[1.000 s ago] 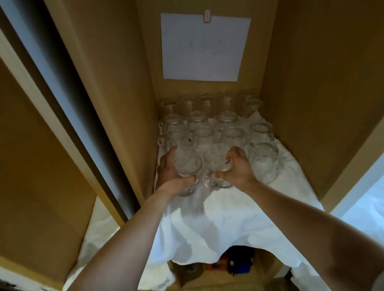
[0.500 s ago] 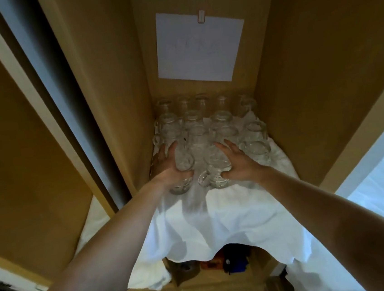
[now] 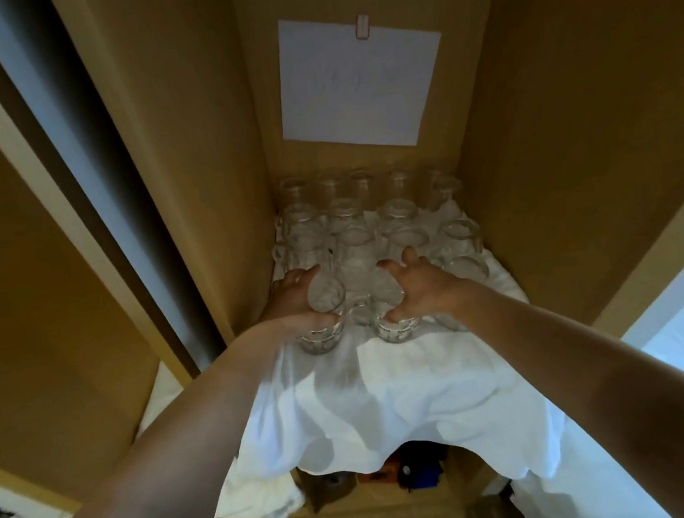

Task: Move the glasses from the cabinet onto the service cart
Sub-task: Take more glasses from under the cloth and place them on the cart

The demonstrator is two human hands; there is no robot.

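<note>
Fingers [image 3: 302, 275] of the left hand [image 3: 292, 302] curl round the left glass [image 3: 324, 302]; the right hand [image 3: 427, 287] grips the right glass [image 3: 393, 325] just beside it at 3 o'clock. Both glasses are low over the white cloth [image 3: 387, 385] inside the cabinet [image 3: 193, 147]. More glasses [image 3: 356, 249] stand in rows at 12 o'clock, below a paper sheet [image 3: 360, 84].

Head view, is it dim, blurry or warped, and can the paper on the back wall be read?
Head view: dim, warm light in the cabinet; back-row glasses soft and blending together; wide-angle bowing of its walls; faint marks on the paper, unreadable; brighter bluish patch at lower right.
</note>
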